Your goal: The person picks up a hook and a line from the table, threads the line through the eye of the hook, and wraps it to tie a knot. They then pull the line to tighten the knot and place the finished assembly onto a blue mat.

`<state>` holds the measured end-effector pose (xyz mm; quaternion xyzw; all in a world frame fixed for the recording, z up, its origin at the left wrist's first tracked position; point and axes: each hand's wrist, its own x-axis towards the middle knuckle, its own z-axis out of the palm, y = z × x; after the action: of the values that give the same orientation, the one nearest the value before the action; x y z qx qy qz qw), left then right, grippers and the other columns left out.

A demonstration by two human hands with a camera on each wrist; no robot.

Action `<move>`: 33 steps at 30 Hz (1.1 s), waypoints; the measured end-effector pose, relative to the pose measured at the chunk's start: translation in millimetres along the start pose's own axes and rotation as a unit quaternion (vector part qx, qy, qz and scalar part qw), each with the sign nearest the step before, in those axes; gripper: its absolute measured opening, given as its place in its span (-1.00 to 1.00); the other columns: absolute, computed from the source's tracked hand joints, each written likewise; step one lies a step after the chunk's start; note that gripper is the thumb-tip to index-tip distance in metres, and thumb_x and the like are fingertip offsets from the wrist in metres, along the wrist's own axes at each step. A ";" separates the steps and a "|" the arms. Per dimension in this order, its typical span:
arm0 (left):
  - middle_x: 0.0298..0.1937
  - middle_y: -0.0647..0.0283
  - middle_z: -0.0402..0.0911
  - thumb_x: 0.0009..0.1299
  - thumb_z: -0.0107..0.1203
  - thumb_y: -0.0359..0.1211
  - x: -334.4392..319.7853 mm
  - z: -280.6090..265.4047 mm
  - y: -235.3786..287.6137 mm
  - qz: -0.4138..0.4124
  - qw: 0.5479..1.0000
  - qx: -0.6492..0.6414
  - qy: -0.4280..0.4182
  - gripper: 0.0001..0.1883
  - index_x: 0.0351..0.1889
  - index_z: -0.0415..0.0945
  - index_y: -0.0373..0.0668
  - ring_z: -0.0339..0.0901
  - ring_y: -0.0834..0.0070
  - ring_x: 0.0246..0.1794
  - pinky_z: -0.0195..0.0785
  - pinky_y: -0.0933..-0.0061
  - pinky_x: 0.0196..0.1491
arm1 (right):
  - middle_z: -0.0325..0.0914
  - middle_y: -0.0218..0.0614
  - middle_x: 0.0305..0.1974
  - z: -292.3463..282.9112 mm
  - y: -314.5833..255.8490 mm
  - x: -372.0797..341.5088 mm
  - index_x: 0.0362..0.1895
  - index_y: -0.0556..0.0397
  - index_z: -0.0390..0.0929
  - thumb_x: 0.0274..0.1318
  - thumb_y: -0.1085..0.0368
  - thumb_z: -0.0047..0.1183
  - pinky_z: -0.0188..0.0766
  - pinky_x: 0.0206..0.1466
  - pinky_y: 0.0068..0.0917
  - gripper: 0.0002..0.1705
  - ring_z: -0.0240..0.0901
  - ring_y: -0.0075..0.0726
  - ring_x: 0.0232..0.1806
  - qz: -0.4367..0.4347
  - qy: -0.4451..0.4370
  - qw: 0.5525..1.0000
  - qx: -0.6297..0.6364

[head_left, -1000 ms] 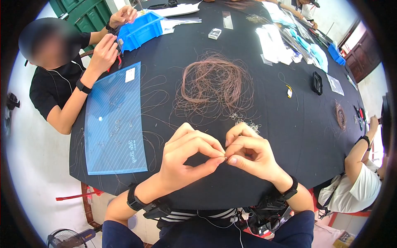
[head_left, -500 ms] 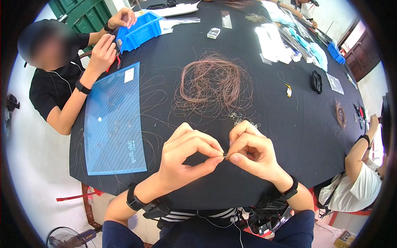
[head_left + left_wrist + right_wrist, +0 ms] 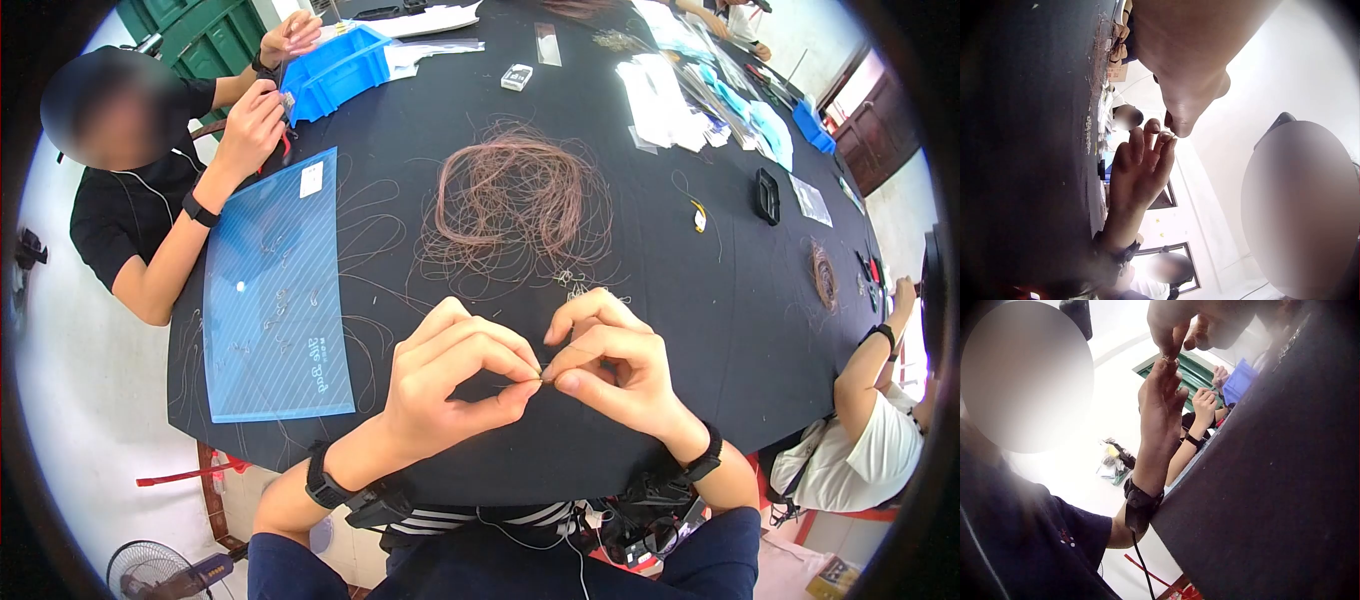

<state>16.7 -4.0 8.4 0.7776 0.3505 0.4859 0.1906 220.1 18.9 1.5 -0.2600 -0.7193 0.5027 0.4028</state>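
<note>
In the head view my left hand [image 3: 450, 375] and right hand [image 3: 622, 365] meet fingertip to fingertip above the near part of the table. Thumb and index finger of the left hand pinch a tiny metal hook [image 3: 541, 378], mostly hidden by the fingertips. My right thumb and index finger pinch thin brown line [image 3: 580, 352] right beside it; another right finger is raised. Both wrist views show the same meeting of fingertips. Beyond the hands lie a loose coil of brown line [image 3: 465, 190] and a small heap of metal hooks [image 3: 572, 283].
At left lies a blue file bag [image 3: 265, 370] with several hooks and lines on it. A person [image 3: 130, 220] there works over a blue bin [image 3: 345, 75]. White packets [image 3: 655, 105], a black tray [image 3: 767, 197] and a smaller coil [image 3: 823, 280] are at right, near another person [image 3: 860, 450].
My right fingers have shifted at the pinch, and one has lifted away from the others. My left hand has stayed almost still. The person at left has moved their hands slightly.
</note>
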 end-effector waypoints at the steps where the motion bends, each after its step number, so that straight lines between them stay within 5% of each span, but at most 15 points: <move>1: -0.41 0.44 0.62 -0.06 0.33 -0.50 -0.1 -0.1 0.3 0.001 1.000 0.001 -0.001 -0.79 -0.51 0.53 -0.07 0.37 0.59 -0.48 0.13 0.59 -0.41 | 0.37 -0.45 -0.18 -0.3 1.5 0.2 -0.36 0.04 0.64 -0.02 0.41 0.19 -0.02 -0.58 -0.76 -0.92 0.05 -0.84 -0.60 -0.002 0.007 1.000 -0.005; 15: -0.38 0.43 0.64 -0.06 0.33 -0.50 -0.6 -1.6 0.2 0.020 1.000 -0.004 0.014 -0.78 -0.47 0.56 -0.07 0.38 0.63 -0.49 0.07 0.58 -0.40 | 0.51 -0.46 -0.39 8.6 3.8 -2.0 -0.35 0.06 0.62 -0.03 0.44 0.20 0.09 -0.61 -0.70 -0.91 0.23 -0.75 -0.58 0.034 -0.021 0.999 -0.023; 19: -0.38 0.44 0.63 -0.06 0.33 -0.50 -0.9 -1.5 -0.6 0.038 0.997 0.047 0.042 -0.78 -0.46 0.56 -0.07 0.35 0.61 -0.49 0.07 0.58 -0.41 | 0.53 -0.34 -0.42 13.3 -4.1 -2.6 -0.39 0.11 0.57 -0.10 0.44 0.22 0.33 -0.55 -0.57 -0.88 0.46 -0.45 -0.51 -0.034 -0.030 0.993 -0.106; 23: -0.39 0.44 0.63 -0.06 0.35 -0.48 -0.9 -2.5 -0.3 0.061 0.993 0.094 0.048 -0.77 -0.46 0.56 -0.07 0.34 0.61 -0.49 0.08 0.59 -0.43 | 0.53 -0.33 -0.45 14.9 -6.5 -4.3 -0.42 0.07 0.56 -0.18 0.43 0.25 0.40 -0.52 -0.49 -0.84 0.49 -0.33 -0.50 -0.095 -0.017 0.985 -0.141; 33: -0.40 0.45 0.62 -0.07 0.38 -0.43 -0.4 -2.6 3.1 0.096 0.986 0.134 0.034 -0.78 -0.47 0.57 -0.06 0.35 0.62 -0.52 0.09 0.61 -0.49 | 0.47 -0.37 -0.46 7.5 -6.1 -6.3 -0.38 0.07 0.60 -0.43 0.42 0.34 0.27 -0.63 -0.57 -0.67 0.36 -0.45 -0.61 -0.277 0.082 0.915 -0.282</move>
<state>15.5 -6.5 11.3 0.8090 0.3425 0.4771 0.0247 217.3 8.0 3.9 -0.1942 -0.8387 0.1240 0.4934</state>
